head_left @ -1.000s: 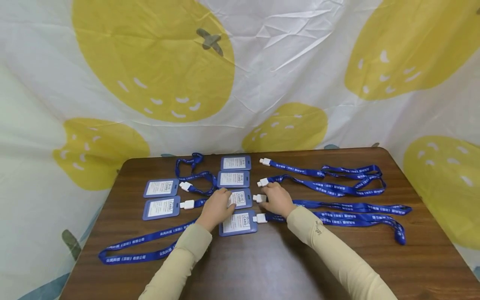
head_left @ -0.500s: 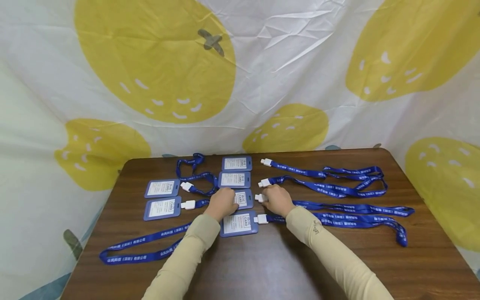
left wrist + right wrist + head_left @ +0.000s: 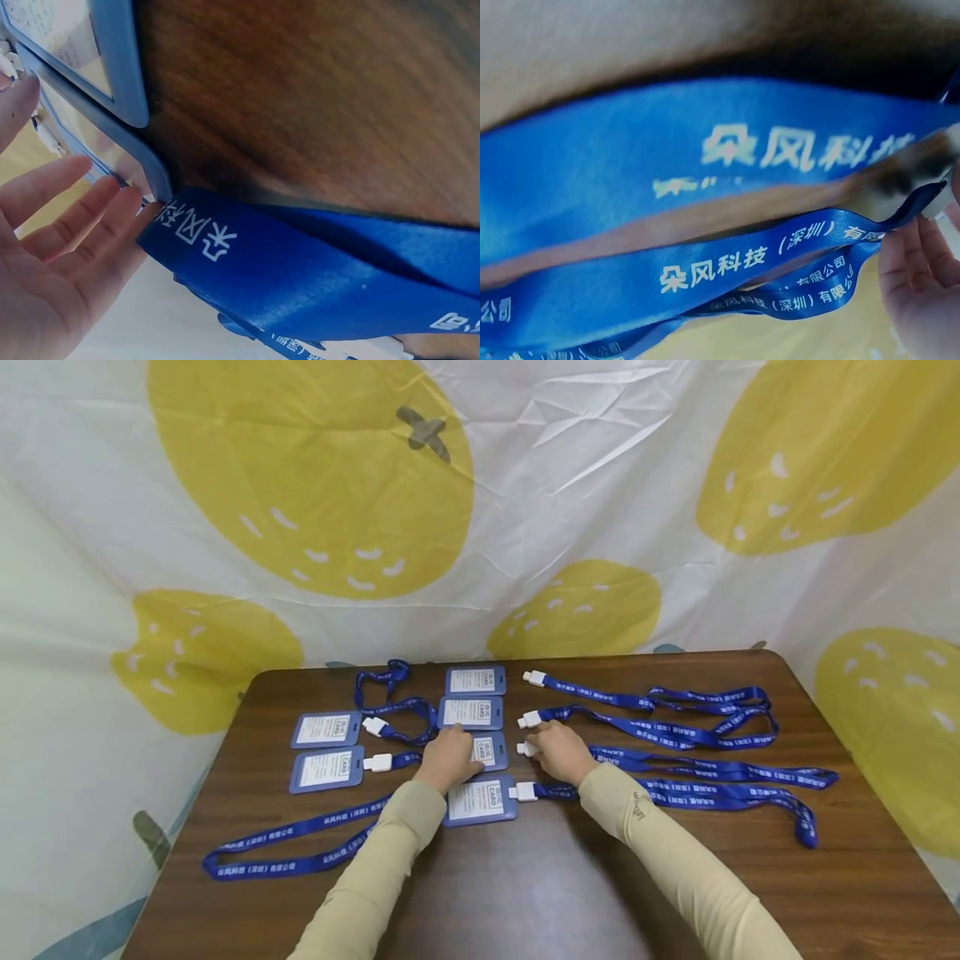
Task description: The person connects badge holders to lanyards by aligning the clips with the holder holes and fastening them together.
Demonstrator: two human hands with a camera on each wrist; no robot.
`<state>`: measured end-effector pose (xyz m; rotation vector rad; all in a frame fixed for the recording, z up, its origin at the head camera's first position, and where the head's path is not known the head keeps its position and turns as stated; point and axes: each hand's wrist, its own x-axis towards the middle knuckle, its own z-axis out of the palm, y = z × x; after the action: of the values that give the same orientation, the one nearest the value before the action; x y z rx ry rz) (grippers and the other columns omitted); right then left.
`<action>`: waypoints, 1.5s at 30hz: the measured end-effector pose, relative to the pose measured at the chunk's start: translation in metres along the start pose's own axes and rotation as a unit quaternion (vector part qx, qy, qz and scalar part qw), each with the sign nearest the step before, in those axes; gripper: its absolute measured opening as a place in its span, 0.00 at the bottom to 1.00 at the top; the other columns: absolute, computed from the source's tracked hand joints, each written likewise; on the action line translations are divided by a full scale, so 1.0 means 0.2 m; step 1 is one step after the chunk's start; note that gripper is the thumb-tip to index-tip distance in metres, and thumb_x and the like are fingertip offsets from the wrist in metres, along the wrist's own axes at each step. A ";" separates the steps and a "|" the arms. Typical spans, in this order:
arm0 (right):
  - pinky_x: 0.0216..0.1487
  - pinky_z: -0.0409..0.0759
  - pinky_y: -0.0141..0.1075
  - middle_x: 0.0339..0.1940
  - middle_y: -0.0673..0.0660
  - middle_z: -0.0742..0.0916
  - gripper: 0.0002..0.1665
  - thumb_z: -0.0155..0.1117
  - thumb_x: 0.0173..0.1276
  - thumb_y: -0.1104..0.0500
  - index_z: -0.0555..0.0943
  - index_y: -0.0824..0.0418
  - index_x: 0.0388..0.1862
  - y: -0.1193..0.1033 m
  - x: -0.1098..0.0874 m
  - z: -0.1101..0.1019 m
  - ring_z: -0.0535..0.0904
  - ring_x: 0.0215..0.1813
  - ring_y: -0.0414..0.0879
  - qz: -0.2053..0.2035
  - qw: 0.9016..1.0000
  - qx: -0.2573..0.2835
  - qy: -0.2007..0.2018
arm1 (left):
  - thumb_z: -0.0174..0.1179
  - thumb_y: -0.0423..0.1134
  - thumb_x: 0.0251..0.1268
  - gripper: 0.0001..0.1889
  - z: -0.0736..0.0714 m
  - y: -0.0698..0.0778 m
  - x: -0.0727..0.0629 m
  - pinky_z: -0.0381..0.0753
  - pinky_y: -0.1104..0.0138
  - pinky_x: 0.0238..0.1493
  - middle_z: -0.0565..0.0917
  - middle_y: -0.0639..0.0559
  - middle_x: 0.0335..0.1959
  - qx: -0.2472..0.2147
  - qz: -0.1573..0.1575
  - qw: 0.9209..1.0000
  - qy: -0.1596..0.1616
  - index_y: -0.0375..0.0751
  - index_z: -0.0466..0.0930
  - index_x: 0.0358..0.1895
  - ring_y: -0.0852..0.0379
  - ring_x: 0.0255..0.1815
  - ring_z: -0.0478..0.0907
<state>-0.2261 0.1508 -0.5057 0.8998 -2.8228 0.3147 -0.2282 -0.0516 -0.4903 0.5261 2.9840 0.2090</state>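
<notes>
On the brown table, my left hand [image 3: 447, 758] holds the third card holder [image 3: 491, 750] of a column, thumb on one long edge and fingers on the other. In the left wrist view its fingers [image 3: 82, 240] lie along the frame of that holder [image 3: 161, 180]. Across a small gap, my right hand [image 3: 562, 752] pinches a blue lanyard [image 3: 712, 772] just behind its white clip [image 3: 527, 748], which points at the holder's slot. The right wrist view shows the printed strap [image 3: 712, 266] running up to the fingertips, the clip partly out of sight.
Below the held holder lies another card holder [image 3: 480, 799], a lanyard clip [image 3: 525, 791] near its slot. More holders [image 3: 471, 712] lie above. Further lanyards [image 3: 667, 727] stretch right. At left, two holders [image 3: 327, 769] lie beside clipped lanyards and a long loop [image 3: 262, 867].
My left hand has moved right onto the third card holder and its fingers have closed over it. My right hand, with the clip, has shifted slightly right.
</notes>
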 end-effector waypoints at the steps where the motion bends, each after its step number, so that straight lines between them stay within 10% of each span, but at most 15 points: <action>1: 0.34 0.75 0.44 0.30 0.59 0.83 0.07 0.68 0.48 0.68 0.79 0.62 0.26 0.01 0.00 0.00 0.77 0.32 0.55 -0.014 1.000 -0.005 0.005 | 0.67 0.50 0.48 0.18 0.00 0.00 0.00 0.79 0.54 0.33 0.76 0.42 0.37 0.004 0.000 1.000 -0.001 0.37 0.79 0.23 0.45 0.39 0.76; 45: 0.34 0.72 0.41 0.22 0.56 0.76 0.08 0.63 0.53 0.68 0.83 0.57 0.29 -0.03 0.05 0.04 0.73 0.30 0.52 -0.090 0.995 -0.028 0.034 | 0.69 0.49 0.45 0.17 0.01 0.02 0.00 0.77 0.57 0.41 0.74 0.44 0.38 0.014 0.002 1.000 -0.001 0.38 0.78 0.21 0.46 0.44 0.73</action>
<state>-0.2320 0.1393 -0.5105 1.1005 -2.6495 0.2357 -0.2257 -0.0474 -0.4917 0.5363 2.9884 0.1682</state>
